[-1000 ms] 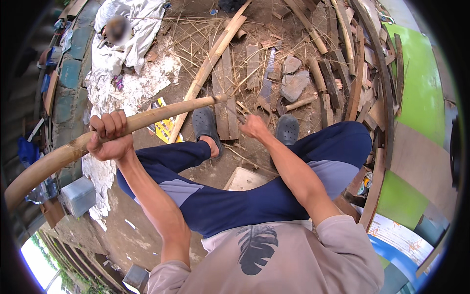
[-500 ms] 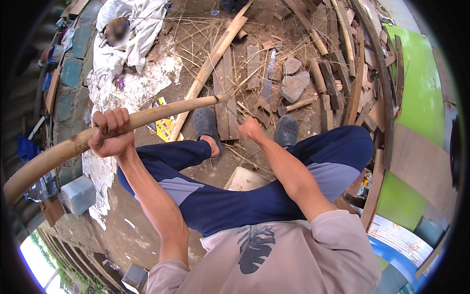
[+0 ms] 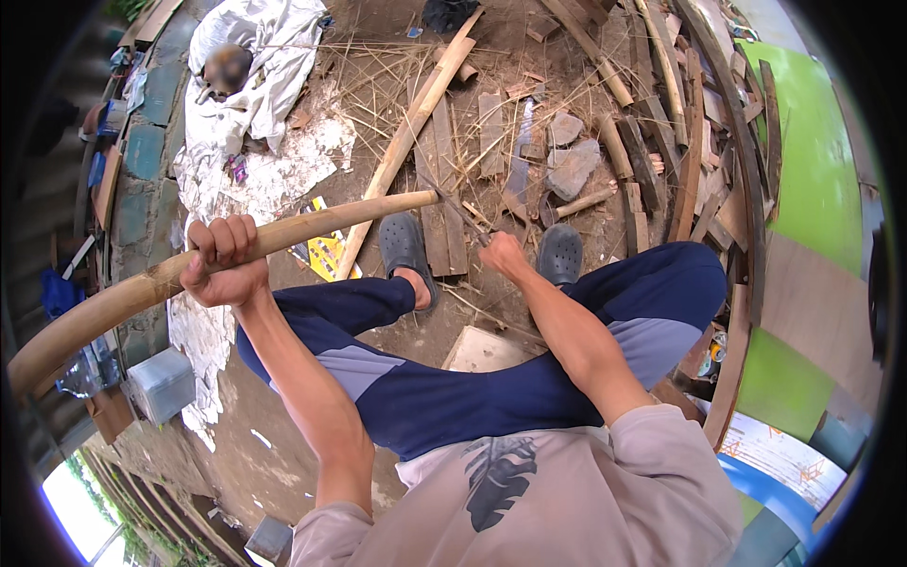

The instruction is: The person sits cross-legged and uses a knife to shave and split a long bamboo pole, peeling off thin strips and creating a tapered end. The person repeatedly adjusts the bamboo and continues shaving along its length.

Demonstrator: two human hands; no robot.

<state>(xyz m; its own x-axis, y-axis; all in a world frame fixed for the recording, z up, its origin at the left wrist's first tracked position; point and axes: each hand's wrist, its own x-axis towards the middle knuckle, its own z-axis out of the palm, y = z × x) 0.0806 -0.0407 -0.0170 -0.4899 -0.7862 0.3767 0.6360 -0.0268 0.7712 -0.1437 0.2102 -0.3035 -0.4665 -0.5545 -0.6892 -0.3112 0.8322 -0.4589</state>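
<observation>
Right hand (image 3: 507,257) and thin dark blade (image 3: 463,214) have shifted a little rightward since the earlier frame, and more of the blade now shows, slanting across the pole's tip; the whole view has also slid slightly the same way. Left hand (image 3: 227,260) and bamboo pole (image 3: 331,222) keep nearly the same pose.

Left grip is wrapped firmly round the pole, fingers over the top. Right grip is pressed around the blade's near end, its handle mostly hidden by the fist. Held up off the ground, the pole runs from the lower left of the view to a narrow tip just above the left shoe (image 3: 403,248). Blade and tip appear to meet, though whether the edge bites cannot be told.

As for progress, the pole is in one length and its visible side looks smooth, with a joint ring beyond the left hand. The blade work at the tip seems under way rather than finished; how much is left cannot be judged. Past the shoes, a pale bamboo strip (image 3: 402,170) and thin straws (image 3: 406,66) lie on the ground.
</observation>
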